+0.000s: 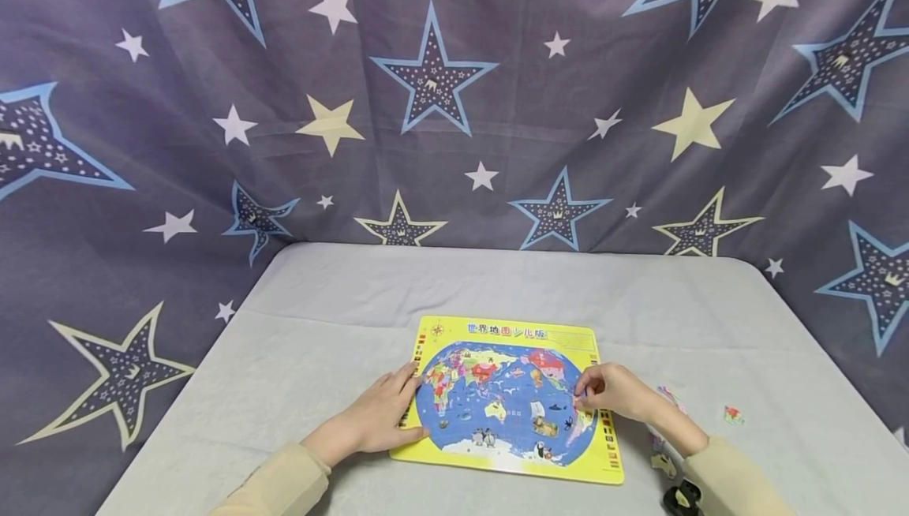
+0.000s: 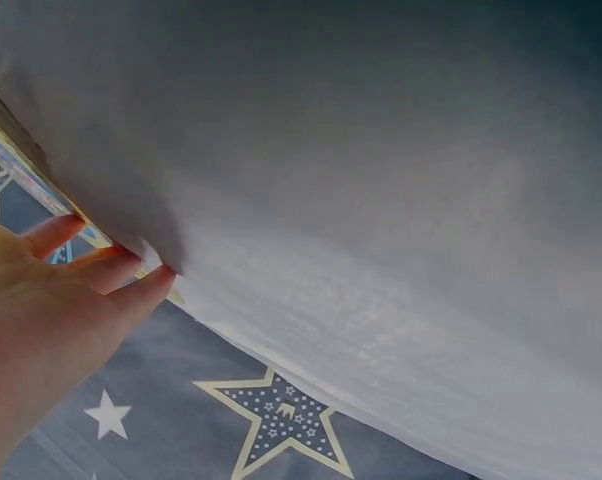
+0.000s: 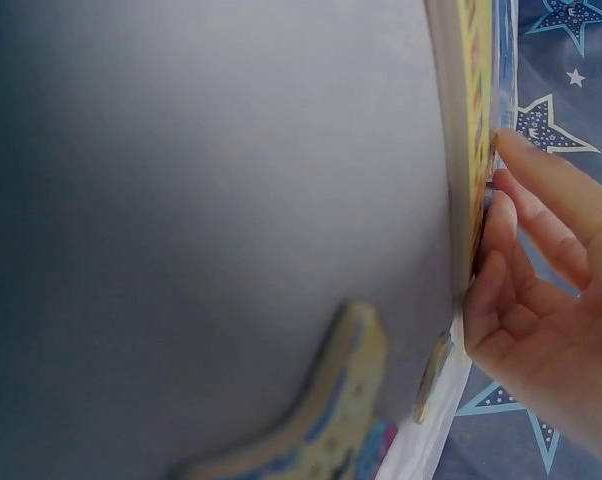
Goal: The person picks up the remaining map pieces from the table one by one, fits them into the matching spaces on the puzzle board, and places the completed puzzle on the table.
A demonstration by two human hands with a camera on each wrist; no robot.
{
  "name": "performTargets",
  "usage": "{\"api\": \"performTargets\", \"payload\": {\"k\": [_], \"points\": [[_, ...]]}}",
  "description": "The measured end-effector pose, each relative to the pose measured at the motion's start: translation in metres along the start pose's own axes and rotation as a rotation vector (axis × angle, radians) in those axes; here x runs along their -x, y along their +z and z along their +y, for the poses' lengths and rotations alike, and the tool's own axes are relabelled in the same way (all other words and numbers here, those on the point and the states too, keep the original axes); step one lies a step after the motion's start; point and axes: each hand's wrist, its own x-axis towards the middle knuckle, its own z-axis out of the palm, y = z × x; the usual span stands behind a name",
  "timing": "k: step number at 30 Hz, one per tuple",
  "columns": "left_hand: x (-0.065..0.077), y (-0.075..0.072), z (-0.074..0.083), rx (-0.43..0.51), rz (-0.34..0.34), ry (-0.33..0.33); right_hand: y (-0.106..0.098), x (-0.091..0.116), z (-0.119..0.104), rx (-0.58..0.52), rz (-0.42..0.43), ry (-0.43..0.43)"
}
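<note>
A yellow-framed world map puzzle (image 1: 507,465) lies flat on the table with its blue oval map face up. My left hand (image 1: 387,413) rests on the board's left edge, fingers spread, the fingertips at its rim in the left wrist view. At the map's right side, my right hand (image 1: 614,391) pinches a small puzzle piece between thumb and forefinger, low over the board. Most of that piece is hidden by the fingers. Seen from the right wrist, the right hand's other fingers (image 3: 496,290) are curled beside the board's edge.
Loose puzzle pieces (image 1: 663,465) lie right of the board, partly under the right forearm. One red and green piece (image 1: 734,415) sits farther right. A black object (image 1: 682,498) is near the right sleeve. A star-patterned curtain (image 1: 454,161) hangs behind the grey-covered table (image 1: 341,287).
</note>
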Motion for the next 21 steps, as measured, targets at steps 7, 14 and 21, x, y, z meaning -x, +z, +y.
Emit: {"api": "performTargets", "payload": {"k": [7,14,21], "points": [[0.0012,0.0000,0.0002,0.005,0.001,-0.002,-0.0010,0.0015,0.0020,-0.003,-0.021,-0.006],[0.0005,-0.0003,-0.0001,0.006,-0.004,-0.004,-0.0008,0.0008,0.0013,0.005,-0.009,0.009],[0.0002,-0.0015,0.0007,0.007,-0.008,-0.005,-0.0016,0.0001,-0.0008,-0.021,-0.001,0.010]]}}
